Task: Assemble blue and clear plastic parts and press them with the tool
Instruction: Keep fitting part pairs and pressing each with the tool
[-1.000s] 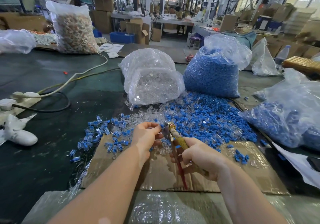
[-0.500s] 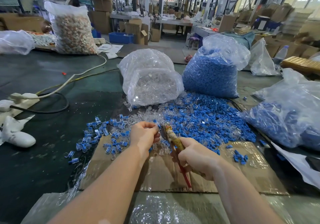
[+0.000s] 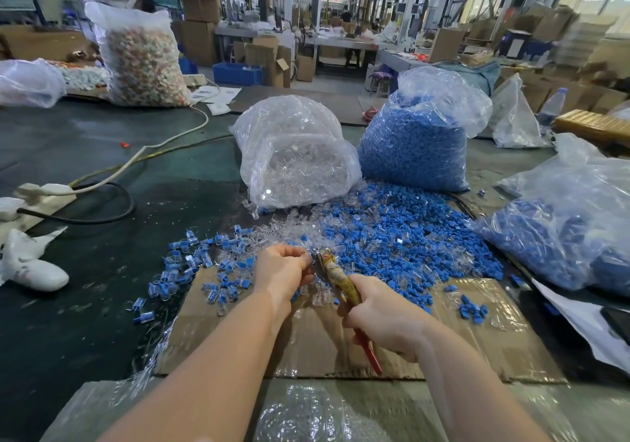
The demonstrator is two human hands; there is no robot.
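My right hand (image 3: 381, 318) grips pliers (image 3: 335, 276) with red handles and tape-wrapped jaws, which point up and left. My left hand (image 3: 283, 271) pinches a small blue and clear part (image 3: 308, 256) right at the jaws; most of that part is hidden by my fingers. A spread of loose blue parts (image 3: 402, 237) and clear parts (image 3: 289, 226) lies just beyond my hands. Joined blue-and-clear pieces (image 3: 201, 264) are scattered to the left.
A bag of clear parts (image 3: 296, 155) and a bag of blue parts (image 3: 416, 141) stand behind the pile. Another bag of blue pieces (image 3: 562, 237) lies at the right. Cardboard (image 3: 443, 349) covers the table under my hands. Cables and a power strip (image 3: 44, 190) lie at the left.
Both hands shifted slightly left and away from me, keeping the part at the pliers' jaws. The handles look squeezed closer together than a second ago.
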